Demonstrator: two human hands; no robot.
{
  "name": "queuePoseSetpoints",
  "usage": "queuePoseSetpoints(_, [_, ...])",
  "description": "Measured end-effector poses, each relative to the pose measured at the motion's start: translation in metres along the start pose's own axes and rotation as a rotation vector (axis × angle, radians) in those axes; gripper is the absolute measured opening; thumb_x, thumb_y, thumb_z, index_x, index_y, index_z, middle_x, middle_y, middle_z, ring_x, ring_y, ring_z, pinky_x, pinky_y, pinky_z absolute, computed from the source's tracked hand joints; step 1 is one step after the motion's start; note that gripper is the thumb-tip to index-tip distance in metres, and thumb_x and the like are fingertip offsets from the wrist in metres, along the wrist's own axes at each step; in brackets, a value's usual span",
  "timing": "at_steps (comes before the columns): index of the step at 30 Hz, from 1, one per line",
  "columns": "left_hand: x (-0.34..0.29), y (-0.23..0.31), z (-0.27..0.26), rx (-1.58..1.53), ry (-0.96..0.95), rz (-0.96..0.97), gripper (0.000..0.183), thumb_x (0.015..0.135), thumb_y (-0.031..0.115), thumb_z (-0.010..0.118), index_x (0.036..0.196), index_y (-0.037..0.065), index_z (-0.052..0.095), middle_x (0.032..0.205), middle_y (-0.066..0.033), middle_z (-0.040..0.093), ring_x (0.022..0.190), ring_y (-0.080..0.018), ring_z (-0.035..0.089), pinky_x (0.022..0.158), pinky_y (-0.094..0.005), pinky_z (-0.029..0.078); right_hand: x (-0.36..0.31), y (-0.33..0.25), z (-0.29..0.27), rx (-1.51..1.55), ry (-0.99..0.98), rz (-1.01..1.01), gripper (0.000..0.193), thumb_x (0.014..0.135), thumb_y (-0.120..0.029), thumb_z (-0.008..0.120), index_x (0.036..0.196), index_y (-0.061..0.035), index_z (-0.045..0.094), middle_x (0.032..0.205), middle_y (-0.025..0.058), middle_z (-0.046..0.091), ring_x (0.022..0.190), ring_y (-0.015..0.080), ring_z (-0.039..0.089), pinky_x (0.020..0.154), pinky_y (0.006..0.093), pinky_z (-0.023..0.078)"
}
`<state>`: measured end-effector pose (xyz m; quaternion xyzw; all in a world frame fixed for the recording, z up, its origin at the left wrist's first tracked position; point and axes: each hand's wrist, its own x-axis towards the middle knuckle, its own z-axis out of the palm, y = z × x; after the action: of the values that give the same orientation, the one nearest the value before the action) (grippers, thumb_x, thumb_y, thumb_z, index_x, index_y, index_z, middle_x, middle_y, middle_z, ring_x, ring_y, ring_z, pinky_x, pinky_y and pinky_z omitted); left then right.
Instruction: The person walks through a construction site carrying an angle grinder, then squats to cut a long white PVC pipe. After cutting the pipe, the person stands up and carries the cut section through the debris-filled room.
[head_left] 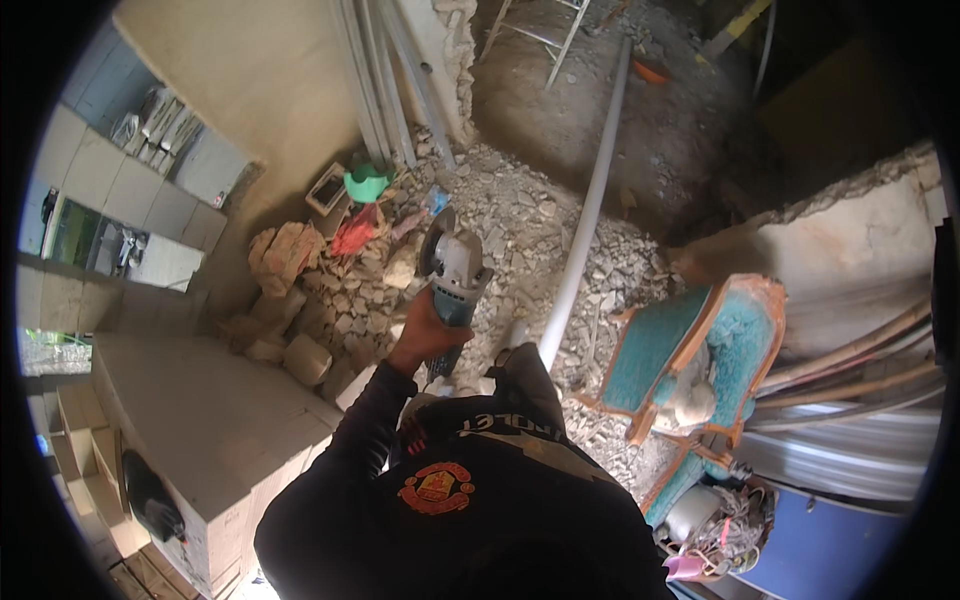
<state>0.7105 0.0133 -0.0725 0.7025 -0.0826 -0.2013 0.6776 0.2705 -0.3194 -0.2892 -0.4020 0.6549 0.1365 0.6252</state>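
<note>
My left hand [425,335] is wrapped round the body of an angle grinder [457,272], held out in front of my dark shirt. The grinder's dark disc [437,240] sits at its far end, tilted on edge toward the left. Below the tool spreads a heap of broken rubble [525,220]. A white pipe [590,205] lies across the rubble just right of the grinder. My right hand does not show.
A teal wooden-framed armchair [655,345] stands tilted at the right. Left is a large box-like block [215,415]. A green bowl [367,183] and red cloth [355,231] lie by the wall, near leaning metal channels [375,90]. A ladder [562,45] stands far off.
</note>
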Motion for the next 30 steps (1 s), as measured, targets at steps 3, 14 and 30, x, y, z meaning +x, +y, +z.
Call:
queuePoseSetpoints(3, [0.084,-0.006,0.009,-0.020,0.013,-0.030,0.073,0.057,0.006,0.085,0.124,0.000,0.054,0.110,-0.0084,0.065,0.099,-0.0199,0.063,0.088,-0.0354,0.051,0.043,-0.073,0.036,0.010,-0.008,0.009,0.029,0.094,-0.025,0.061,0.117,-0.0073,0.059,0.116,0.0172,0.066,0.101,0.0366,0.068,0.086,0.0534,0.056])
queuePoseSetpoints(14, [0.357,0.115,0.046,0.211,0.165,0.015,0.074,0.055,0.005,0.085,0.123,0.000,0.054,0.111,-0.0132,0.065,0.099,-0.0248,0.064,0.086,-0.0382,0.052,0.220,-0.545,0.136,-0.233,-0.055,-0.169,0.032,0.092,-0.033,0.060,0.114,-0.0097,0.063,0.112,0.0163,0.066,0.097,0.0337,0.067,0.084,0.0517,0.055])
queuePoseSetpoints(30, [0.764,0.155,0.001,0.346,0.180,-0.002,0.072,0.059,0.013,0.084,0.123,-0.003,0.057,0.101,-0.0185,0.071,0.092,-0.0293,0.070,0.084,-0.0389,0.054,0.266,-0.985,0.462,-0.426,-0.218,-0.199,0.027,0.091,-0.031,0.064,0.100,-0.0062,0.057,0.096,0.0122,0.065,0.086,0.0359,0.067,0.081,0.0530,0.056])
